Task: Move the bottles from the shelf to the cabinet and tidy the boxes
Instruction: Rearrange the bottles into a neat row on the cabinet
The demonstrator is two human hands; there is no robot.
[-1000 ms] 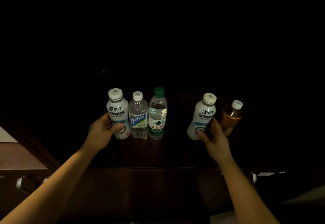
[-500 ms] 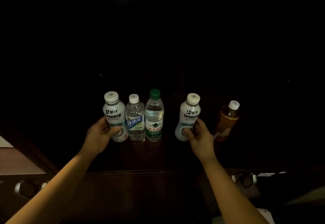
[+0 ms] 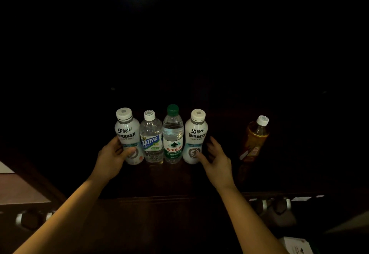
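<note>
Four bottles stand side by side on a dark wooden cabinet shelf (image 3: 169, 180): a white milk-drink bottle (image 3: 126, 132), a clear bottle with a blue label (image 3: 151, 138), a green-capped water bottle (image 3: 173, 134) and a second white milk-drink bottle (image 3: 196, 134). An amber tea bottle (image 3: 254, 140) stands alone further right. My left hand (image 3: 111, 158) grips the left white bottle low down, thumb across its front. My right hand (image 3: 216, 160) is beside the right white bottle with fingers spread; only its thumb touches the bottle's base.
The cabinet interior behind the bottles is black and unreadable. Metal handles show at the lower left (image 3: 20, 218) and lower right (image 3: 265, 204). A white box corner (image 3: 297, 245) lies at the bottom right. A pale surface (image 3: 18, 190) sits at the left edge.
My right hand slid the second white bottle left, away from the tea bottle, until it stood against the green-capped bottle, then loosened its fingers. My left hand stayed on the left white bottle.
</note>
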